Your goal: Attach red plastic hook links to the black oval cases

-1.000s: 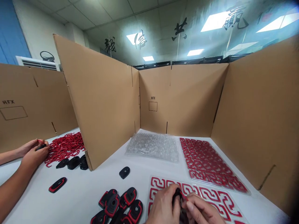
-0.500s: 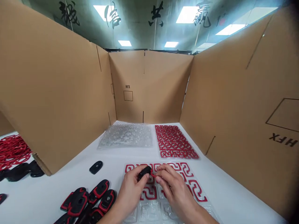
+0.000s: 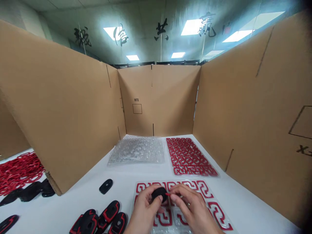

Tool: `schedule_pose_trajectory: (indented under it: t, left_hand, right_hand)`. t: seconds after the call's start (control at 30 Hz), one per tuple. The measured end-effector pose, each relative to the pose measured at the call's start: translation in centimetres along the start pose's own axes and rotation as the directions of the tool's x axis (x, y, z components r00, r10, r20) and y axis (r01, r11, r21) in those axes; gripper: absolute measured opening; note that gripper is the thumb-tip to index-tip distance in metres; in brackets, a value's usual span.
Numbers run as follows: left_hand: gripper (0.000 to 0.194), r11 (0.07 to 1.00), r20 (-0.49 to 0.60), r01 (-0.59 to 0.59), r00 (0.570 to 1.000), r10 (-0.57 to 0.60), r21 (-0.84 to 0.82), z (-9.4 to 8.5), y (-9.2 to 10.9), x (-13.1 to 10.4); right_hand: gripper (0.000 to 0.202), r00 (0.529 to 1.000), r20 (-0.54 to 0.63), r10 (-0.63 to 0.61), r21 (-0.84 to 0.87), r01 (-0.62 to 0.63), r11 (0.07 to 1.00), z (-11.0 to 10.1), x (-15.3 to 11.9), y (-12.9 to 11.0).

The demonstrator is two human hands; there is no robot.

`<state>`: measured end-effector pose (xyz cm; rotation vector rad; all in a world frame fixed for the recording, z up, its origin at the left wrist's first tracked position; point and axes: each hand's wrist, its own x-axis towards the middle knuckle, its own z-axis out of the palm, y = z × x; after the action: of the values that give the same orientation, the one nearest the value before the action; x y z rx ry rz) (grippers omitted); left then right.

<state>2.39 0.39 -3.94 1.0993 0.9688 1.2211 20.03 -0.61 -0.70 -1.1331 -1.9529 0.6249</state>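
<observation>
Between the thumb and fingers of my left hand is a black oval plastic shell, tilted up above the tray. My right hand pinches a thin red strip at the shell's right edge; most of the strip is hidden by the shell and fingers. Under both hands lies a clear blister tray with curved red strips in its pockets. To the left, several black shells with red trim are heaped, and one plain black shell sits apart behind them.
A stack of clear trays lies at the back, beside another tray filled with red strips. Cardboard walls enclose the white table on three sides. Beyond the left wall are a pile of red strips and black shells.
The view has tilted up and shifted slightly left, so everything sits lower and further right. The shell has turned in my left hand, and both hands keep their hold.
</observation>
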Motion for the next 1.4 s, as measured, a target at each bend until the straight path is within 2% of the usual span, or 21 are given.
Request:
schedule_pose_trajectory:
  t: [0.13,0.2,0.43,0.57,0.67,0.8,0.97,1.13,1.2,1.27,1.4]
  left_hand:
    - [0.033,0.982,-0.017,0.097,0.995,-0.101,-0.162,-0.1,-0.1,0.7]
    - [0.030,0.973,-0.021,0.117,0.992,-0.124,-0.200,-0.2,0.2,0.7]
    - [0.030,0.983,-0.039,0.111,0.992,-0.118,-0.146,-0.1,0.8,0.2]
    - [0.024,0.998,0.052,0.054,0.997,-0.052,-0.040,0.1,1.2,-0.3]
    - [0.024,1.000,0.085,0.002,0.996,-0.003,0.007,0.5,0.7,-0.6]
    - [0.028,0.999,0.090,-0.019,0.996,0.023,-0.037,0.9,-0.4,-0.5]
    - [0.031,0.986,0.134,0.103,0.987,-0.086,-0.131,0.6,0.2,-0.3]
    - [0.027,0.936,0.017,0.178,0.983,-0.182,-0.303,0.1,1.9,-0.5]
    - [0.025,0.920,0.001,0.199,0.978,-0.211,-0.338,0.1,2.3,-0.6]
    - [0.024,0.906,0.013,0.221,0.973,-0.233,-0.360,0.0,2.5,-0.8]
    - [0.022,0.892,0.100,0.249,0.969,-0.228,-0.378,0.1,2.5,-1.0]
  right_hand:
    - [0.029,0.994,0.039,0.105,0.249,-0.112,0.962,0.7,0.4,1.0]
    - [0.029,0.991,0.075,0.114,0.307,-0.132,0.943,0.9,0.4,1.2]
    - [0.024,0.992,0.089,0.091,0.114,-0.101,0.988,0.4,0.2,0.0]
    - [0.016,0.996,-0.007,0.086,-0.026,-0.086,0.996,0.1,0.0,-0.3]
    - [0.015,0.998,-0.052,0.044,-0.088,-0.048,0.995,0.2,-0.2,0.2]
    - [0.013,0.998,-0.044,-0.045,-0.109,0.040,0.993,0.3,-0.4,0.6]
    - [0.012,0.998,0.000,-0.062,-0.028,0.061,0.998,0.2,-0.4,0.1]
    - [0.016,0.997,-0.071,0.001,-0.028,-0.003,1.000,0.0,-0.2,0.0]
    - [0.016,0.992,-0.110,0.061,0.046,-0.056,0.997,0.0,-0.1,0.3]
    - [0.021,0.984,-0.109,0.138,0.201,-0.114,0.973,0.2,0.0,0.6]
    - [0.034,0.968,0.025,0.250,0.476,-0.231,0.849,0.5,0.4,0.6]
